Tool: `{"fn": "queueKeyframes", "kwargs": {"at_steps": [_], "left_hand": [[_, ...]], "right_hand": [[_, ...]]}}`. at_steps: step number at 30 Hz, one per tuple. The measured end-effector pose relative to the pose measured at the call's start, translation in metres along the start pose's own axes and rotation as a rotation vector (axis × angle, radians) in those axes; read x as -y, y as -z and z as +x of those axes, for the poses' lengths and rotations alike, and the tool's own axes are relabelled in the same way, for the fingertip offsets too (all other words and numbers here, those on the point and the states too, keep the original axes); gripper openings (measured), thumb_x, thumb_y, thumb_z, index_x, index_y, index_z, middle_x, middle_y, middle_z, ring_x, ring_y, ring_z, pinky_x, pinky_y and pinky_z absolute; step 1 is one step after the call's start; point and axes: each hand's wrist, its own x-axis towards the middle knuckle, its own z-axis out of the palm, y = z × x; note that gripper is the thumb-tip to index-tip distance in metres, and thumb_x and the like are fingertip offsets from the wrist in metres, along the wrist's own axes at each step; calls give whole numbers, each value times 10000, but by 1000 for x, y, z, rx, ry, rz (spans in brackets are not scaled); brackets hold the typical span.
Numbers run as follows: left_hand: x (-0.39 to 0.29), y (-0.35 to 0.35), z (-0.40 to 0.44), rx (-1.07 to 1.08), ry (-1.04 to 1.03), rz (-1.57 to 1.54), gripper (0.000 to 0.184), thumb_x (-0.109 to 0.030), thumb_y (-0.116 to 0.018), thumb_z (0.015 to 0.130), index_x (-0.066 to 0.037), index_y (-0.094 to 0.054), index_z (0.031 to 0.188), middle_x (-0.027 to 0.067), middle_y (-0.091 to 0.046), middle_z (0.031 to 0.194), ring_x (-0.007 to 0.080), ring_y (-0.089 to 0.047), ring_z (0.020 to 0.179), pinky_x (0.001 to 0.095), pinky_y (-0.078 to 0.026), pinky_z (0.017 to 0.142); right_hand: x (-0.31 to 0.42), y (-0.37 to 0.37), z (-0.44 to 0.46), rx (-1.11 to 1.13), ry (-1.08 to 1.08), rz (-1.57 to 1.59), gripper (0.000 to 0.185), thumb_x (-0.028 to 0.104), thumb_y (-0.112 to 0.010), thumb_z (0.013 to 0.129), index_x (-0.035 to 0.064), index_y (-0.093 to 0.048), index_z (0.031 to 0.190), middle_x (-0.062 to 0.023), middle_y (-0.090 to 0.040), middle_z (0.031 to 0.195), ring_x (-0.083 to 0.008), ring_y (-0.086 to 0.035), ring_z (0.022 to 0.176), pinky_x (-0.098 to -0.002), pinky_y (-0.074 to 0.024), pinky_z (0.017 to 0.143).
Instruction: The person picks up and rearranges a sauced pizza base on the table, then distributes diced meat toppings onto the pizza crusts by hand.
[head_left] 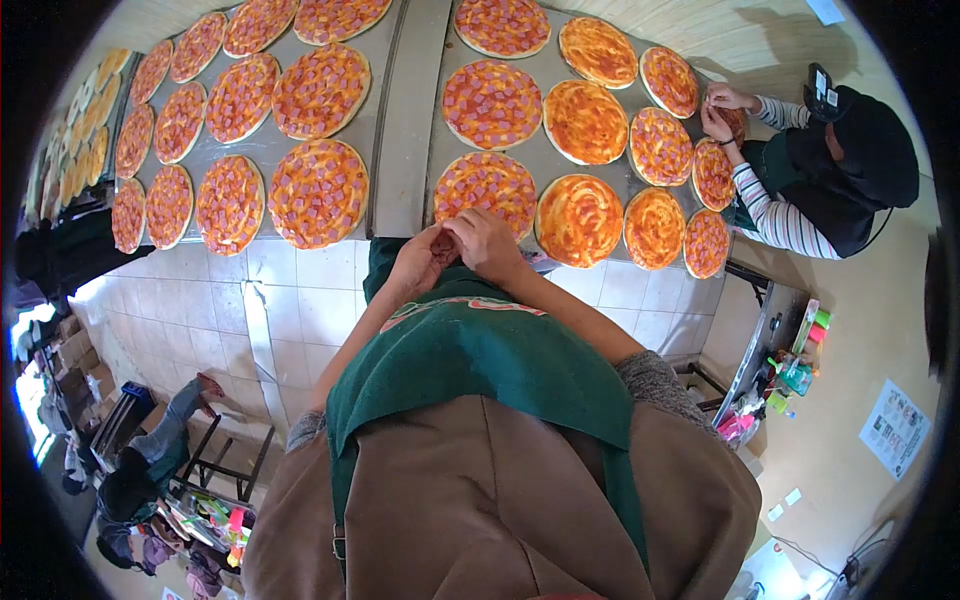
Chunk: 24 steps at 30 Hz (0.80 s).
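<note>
On the left part of the desk (410, 120), the pizzas (320, 195) all seem to bear pink cubes, so this part looks done. On the right part, four plain pizzas (579, 220) show only sauce and perhaps cheese; these appear to be left. The left hand (425, 257) and right hand (487, 243) meet, fingers curled, by the edge of the near pizza (485, 188), which has cubes already; I cannot tell what they hold. A co-worker's hands (717, 124) are at another pizza.
</note>
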Motion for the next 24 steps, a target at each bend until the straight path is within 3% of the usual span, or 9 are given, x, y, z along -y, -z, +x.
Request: {"fn": "queueKeyframes", "kwargs": {"at_steps": [3, 5, 8, 11, 14, 17, 20, 24], "left_hand": [[3, 6, 2, 77, -3, 101, 329, -249, -341, 1005, -16, -524, 1148, 98, -594, 1086, 220, -549, 1050, 362, -414, 945], [8, 9, 3, 97, -11, 100, 308, -242, -367, 1004, -19, -525, 1147, 85, -592, 1076, 197, -553, 1029, 339, -425, 930], [10, 10, 2, 98, -25, 150, 276, -227, -420, 993, -24, -526, 1147, 64, -588, 1063, 157, -557, 996, 300, -440, 905], [9, 6, -3, 49, -6, 176, 264, -224, -468, 979, -26, -529, 1143, 48, -585, 1056, 128, -560, 978, 274, -453, 884], [5, 1, -7, -5, -11, 151, 267, -221, -482, 974, -24, -529, 1149, 45, -585, 1051, 120, -560, 976, 264, -461, 882], [-2, -9, -15, -57, -41, 134, 274, -214, -479, 973, -20, -522, 1162, 50, -586, 1050, 127, -563, 979, 263, -465, 889], [-7, -13, -21, -70, -54, 124, 282, -207, -474, 971, -14, -512, 1172, 57, -587, 1050, 134, -565, 984, 265, -466, 898], [-9, -3, -23, -74, -66, 92, 292, -206, -474, 967, -5, -503, 1178, 61, -588, 1050, 138, -569, 979, 266, -470, 894]], "right_hand": [[3, 5, -1, -6, -54, 53, 185, 94, -573, 761, 35, -612, 932, -121, -560, 810, -314, -562, 793, -404, -465, 692], [1, 2, -8, -14, -116, 116, 159, 99, -592, 767, 22, -620, 903, -126, -564, 779, -334, -561, 779, -408, -466, 693], [-5, 7, -13, 74, -295, 302, 153, 124, -615, 796, 18, -653, 900, -114, -629, 794, -286, -612, 766, -366, -485, 704], [-12, 16, -18, 134, -588, 719, 186, 152, -643, 808, 35, -679, 948, -101, -682, 879, -198, -650, 778, -309, -495, 704], [-39, 14, -24, 67, -788, 877, 207, 175, -671, 797, 51, -697, 961, -70, -702, 880, -120, -648, 783, -271, -496, 699], [-100, -16, -37, -77, -847, 585, 195, 210, -690, 774, 66, -716, 902, -81, -700, 807, -159, -661, 754, -298, -502, 681], [-105, -14, -24, -51, -823, 202, 187, 246, -689, 767, 85, -725, 854, -104, -695, 785, -218, -667, 747, -337, -506, 685], [-97, -14, -10, -5, -872, 94, 158, 249, -674, 768, 111, -720, 826, -106, -691, 808, -267, -661, 758, -374, -505, 688]]}}
